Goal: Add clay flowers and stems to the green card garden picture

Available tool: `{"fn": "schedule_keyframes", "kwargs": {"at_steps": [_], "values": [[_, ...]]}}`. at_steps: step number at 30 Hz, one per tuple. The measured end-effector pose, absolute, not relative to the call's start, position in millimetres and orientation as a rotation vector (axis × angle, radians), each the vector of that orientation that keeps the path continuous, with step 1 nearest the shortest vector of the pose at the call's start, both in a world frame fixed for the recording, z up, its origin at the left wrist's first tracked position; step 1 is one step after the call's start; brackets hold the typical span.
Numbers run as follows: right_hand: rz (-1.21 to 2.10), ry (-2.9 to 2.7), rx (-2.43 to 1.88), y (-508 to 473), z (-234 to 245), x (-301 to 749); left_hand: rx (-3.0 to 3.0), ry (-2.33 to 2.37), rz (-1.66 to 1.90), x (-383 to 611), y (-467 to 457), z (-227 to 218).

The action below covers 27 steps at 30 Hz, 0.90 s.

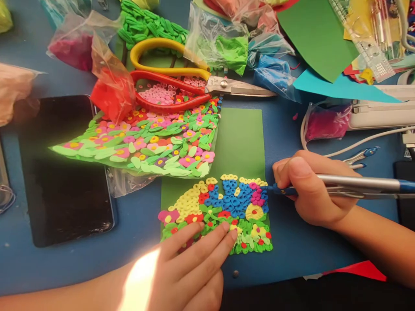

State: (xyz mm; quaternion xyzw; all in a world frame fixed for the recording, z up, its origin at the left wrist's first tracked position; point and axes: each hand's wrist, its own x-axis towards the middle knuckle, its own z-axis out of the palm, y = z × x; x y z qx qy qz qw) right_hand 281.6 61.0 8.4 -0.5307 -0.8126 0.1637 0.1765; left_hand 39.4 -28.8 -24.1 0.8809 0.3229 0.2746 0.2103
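My left hand (pixel 194 268) lies flat with its fingers stretched over the lower part of a small clay picture (pixel 231 198). That picture is made of tiny yellow, blue, red and green clay pieces on a green card (pixel 244 142). In my right hand (pixel 311 190) is a silver and blue drawing compass (pixel 372 183), its two legs lying nearly together. The compass's tip touches or is just at the right edge of the blue and magenta clay pieces. My left fingers hide some of the green and red pieces below.
A second clay flower picture (pixel 155 151) overlaps the card, with red-and-yellow scissors (pixel 223 84) on top. A black phone (pixel 65 172) lies left. Bags of red clay (pixel 112 95), green clay (pixel 231 52) and blue clay (pixel 272 71) lie behind. A white power strip (pixel 379 114) stands right.
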Motion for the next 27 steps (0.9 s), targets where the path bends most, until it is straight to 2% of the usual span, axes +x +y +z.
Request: {"fn": "schedule_keyframes", "kwargs": {"at_steps": [5,11,16,20,27], "values": [[0.370,-2.362,-1.426,64.6,20.9,273.5,2.378,1.038,0.880,49.4,-32.5,-23.4],[0.338,-2.415,-1.336,66.2,20.0,270.6,2.417,0.839,0.692,35.2,-29.0,-22.3],[0.466,-2.215,-1.345,61.9,12.8,272.6,2.407,0.932,0.796,41.2,-29.7,-22.7],[0.613,-2.022,-1.176,58.3,7.4,273.7,2.400,1.009,0.852,51.8,-30.7,-20.6],[0.609,-2.259,-1.082,64.4,11.4,273.4,2.338,1.157,0.905,60.0,-32.9,-18.2]]}}
